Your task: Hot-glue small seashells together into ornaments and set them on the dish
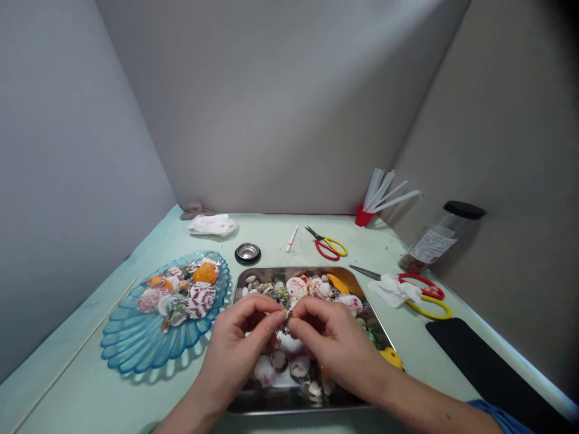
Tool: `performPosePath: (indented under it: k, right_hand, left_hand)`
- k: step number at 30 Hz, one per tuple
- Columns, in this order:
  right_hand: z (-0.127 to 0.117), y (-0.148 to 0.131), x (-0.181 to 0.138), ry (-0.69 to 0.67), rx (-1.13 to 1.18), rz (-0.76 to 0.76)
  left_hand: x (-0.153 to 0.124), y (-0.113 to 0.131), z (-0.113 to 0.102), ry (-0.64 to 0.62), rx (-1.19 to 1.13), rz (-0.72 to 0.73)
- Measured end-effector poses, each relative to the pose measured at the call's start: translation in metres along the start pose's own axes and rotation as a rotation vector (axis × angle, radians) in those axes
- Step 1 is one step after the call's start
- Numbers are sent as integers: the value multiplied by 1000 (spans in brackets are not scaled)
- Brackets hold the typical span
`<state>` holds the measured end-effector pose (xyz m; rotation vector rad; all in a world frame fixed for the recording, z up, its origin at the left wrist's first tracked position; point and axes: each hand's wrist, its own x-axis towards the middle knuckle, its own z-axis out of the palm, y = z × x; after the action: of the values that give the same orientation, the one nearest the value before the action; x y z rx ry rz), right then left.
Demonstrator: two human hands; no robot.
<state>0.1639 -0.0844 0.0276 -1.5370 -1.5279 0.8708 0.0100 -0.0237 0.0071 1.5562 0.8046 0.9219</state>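
The two hands meet over the metal tray (257, 402), the left hand (237, 334) and the right hand (337, 334) each pinching thumb against finger on a small brownish piece (288, 317); from here I can't make out its exact shape. It sits between the fingertips, above the heap of shells (297, 288), some ridged like fans, some smooth and rounded. The tray is shiny, shallow and round-cornered.

Just left of it lies a see-through blue plate (145, 355) with a fluted, scalloped edge, bearing more ribbed shells, among them a maroon-and-white striped shell (200, 300) and a bright orange shell (205, 273). To the right, crumpled white tissue (394, 290) wraps part of the big scissors (425, 285), whose looped handles are red and yellow. Beyond them a clear, black-lidded jar (436, 241) stands near the wall.
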Motion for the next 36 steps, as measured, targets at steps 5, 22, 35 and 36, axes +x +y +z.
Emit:
performPosePath:
  k: [5, 22, 35, 36]
  right_hand:
    - [1, 6, 4, -26, 150, 68]
    - [-4, -2, 6, -11, 491, 105]
    - [1, 8, 7, 89, 348, 67]
    - [0, 7, 7, 92, 351, 72]
  left_hand:
    - [-1, 3, 0, 16, 13, 22]
    - [-2, -2, 1, 33, 45, 2]
    - [-1, 0, 0, 104, 40, 6]
    - [-1, 0, 0, 105, 42, 1]
